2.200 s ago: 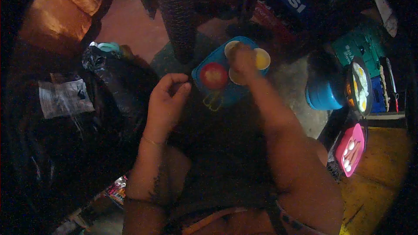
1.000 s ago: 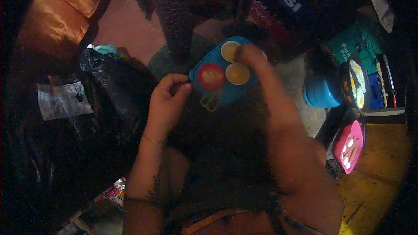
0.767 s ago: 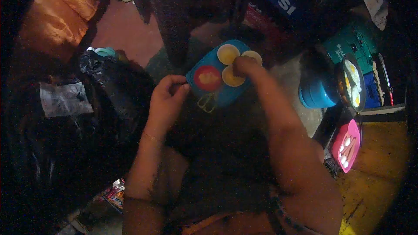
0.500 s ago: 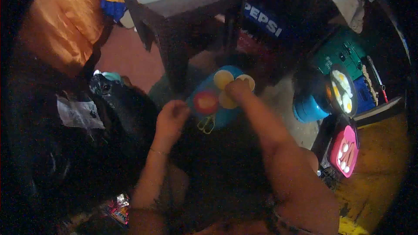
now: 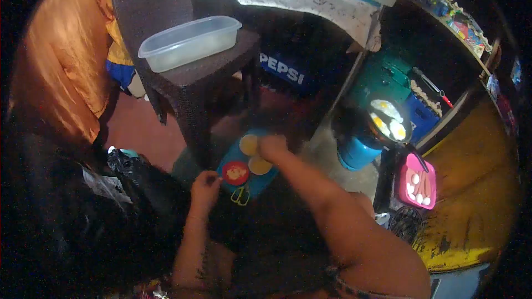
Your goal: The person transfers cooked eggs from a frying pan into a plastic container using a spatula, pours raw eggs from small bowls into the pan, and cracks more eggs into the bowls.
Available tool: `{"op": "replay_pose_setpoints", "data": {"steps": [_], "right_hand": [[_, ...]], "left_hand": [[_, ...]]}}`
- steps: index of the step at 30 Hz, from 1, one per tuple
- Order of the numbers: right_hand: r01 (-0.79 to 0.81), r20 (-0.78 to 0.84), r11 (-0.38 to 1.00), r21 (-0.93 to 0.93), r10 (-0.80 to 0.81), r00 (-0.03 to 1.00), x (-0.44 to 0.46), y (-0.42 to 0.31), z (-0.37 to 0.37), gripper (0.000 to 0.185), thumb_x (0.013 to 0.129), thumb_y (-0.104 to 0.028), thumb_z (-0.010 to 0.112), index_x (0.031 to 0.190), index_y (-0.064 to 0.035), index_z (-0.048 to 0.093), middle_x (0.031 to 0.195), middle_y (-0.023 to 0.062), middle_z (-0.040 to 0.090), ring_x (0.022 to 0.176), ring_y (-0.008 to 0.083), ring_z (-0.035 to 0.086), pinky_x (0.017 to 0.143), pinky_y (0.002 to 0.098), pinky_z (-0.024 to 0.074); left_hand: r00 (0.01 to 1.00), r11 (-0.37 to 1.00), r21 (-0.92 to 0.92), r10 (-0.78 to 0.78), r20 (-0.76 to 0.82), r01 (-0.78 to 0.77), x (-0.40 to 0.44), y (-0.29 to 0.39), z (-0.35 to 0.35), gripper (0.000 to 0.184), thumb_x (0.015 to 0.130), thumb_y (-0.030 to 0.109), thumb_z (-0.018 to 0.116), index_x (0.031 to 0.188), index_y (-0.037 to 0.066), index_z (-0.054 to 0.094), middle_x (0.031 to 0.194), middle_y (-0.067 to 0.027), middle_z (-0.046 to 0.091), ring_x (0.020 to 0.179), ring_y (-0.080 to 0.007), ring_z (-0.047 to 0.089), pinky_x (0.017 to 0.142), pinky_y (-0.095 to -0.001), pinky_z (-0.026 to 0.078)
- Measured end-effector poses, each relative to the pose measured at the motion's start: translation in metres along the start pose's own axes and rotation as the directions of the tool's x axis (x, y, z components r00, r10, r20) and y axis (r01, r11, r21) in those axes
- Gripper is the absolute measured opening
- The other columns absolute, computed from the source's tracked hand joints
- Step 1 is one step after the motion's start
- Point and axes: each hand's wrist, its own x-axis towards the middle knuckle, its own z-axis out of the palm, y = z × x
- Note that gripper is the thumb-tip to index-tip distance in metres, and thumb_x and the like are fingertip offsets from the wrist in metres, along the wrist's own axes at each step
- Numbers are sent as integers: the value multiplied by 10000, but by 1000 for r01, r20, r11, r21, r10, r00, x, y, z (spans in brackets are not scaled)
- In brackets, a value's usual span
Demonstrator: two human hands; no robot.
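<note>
From far off, I see thin yellow loops [image 5: 240,196], maybe scissors, nearest, by the low edge of the blue tray [image 5: 265,184]. The left hand [image 5: 205,186] is at its left edge, fingers bent in, maybe to keep it still; I can't tell if they pinch it. To the right, a pink box [image 5: 412,164] keeps white eggs [image 5: 415,179] and long sticks [image 5: 425,182] together. On the smooth tray sit a round red bowl [image 5: 225,178] with pale bits [image 5: 236,173] and, farther, two round, pale cups [image 5: 259,165], likely to keep them in one spot. The right hand [image 5: 272,148] is beside them; I can't tell if its fingers are spread or pressed together. Farther right, a round pan [image 5: 406,112] of fried eggs [image 5: 398,131] is above a blue tank [image 5: 359,154]. Far left, a long, clear tub [image 5: 194,44] uses a bumpy woven chair [image 5: 149,0] as its shelf.
</note>
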Motion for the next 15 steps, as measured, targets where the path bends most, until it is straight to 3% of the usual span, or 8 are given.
{"op": "replay_pose_setpoints", "data": {"steps": [2,5,7,8,10,12,13,15], "right_hand": [[17,-209,931,365,64,976,9,11,-24,327,762,-335,716,1000,-112,730,1045,135,697,982,291,669,827,428,524],[326,-401,384,864,136,906,19,34,-148,255,870,-324,593,896,-83,671,886,113,652,818,278,631,728,395,522],[456,-446,-105,884,107,889,16,56,-260,479,1016,-434,404,766,-75,598,723,62,575,652,211,560,631,339,492],[547,-622,-362,755,-133,771,29,85,-303,529,1037,-464,347,813,-52,591,722,68,548,678,209,536,665,324,486],[483,-501,-535,693,124,856,14,106,-396,646,1023,-530,335,1195,57,544,924,137,587,856,284,573,790,413,501],[487,-281,-652,581,400,872,-2,104,-467,695,995,-541,411,1341,61,440,1094,194,608,1021,314,604,909,421,490],[585,-618,201,786,306,724,-5,130,-488,755,890,-539,575,1321,69,455,1124,192,627,1033,262,621,887,382,508],[308,-864,931,194,13,503,27,193,-516,790,767,-522,759,1229,74,526,1103,187,667,1009,213,652,838,348,533]], "left_hand": [[999,998,42,-49,14,48,3,-8,5,234,829,172,725,989,10,669,921,-126,694,836,-222,658,784,-342,521],[996,995,74,-72,49,69,-8,7,-5,241,827,171,722,993,4,671,941,-142,696,867,-237,666,809,-346,520],[987,990,0,-138,84,138,-13,17,-7,253,824,178,720,998,0,670,958,-154,697,899,-254,671,830,-356,520],[980,984,-35,-170,103,175,-14,20,-6,260,823,181,719,1000,-3,670,967,-159,698,915,-263,674,840,-361,520],[992,993,44,-115,58,113,-15,-4,-7,278,814,192,723,1006,-3,669,965,-166,699,929,-279,675,850,-372,520],[995,994,73,-90,41,87,-13,-19,-5,295,804,201,729,1010,-3,671,966,-173,699,937,-294,675,856,-380,519],[995,994,68,-90,46,87,-12,-23,-4,304,798,205,733,1011,-3,672,967,-176,699,939,-301,673,857,-383,518],[994,991,95,-97,43,92,-10,-34,-2,319,789,210,738,1017,-4,674,968,-180,699,941,-309,671,859,-386,517]]}}
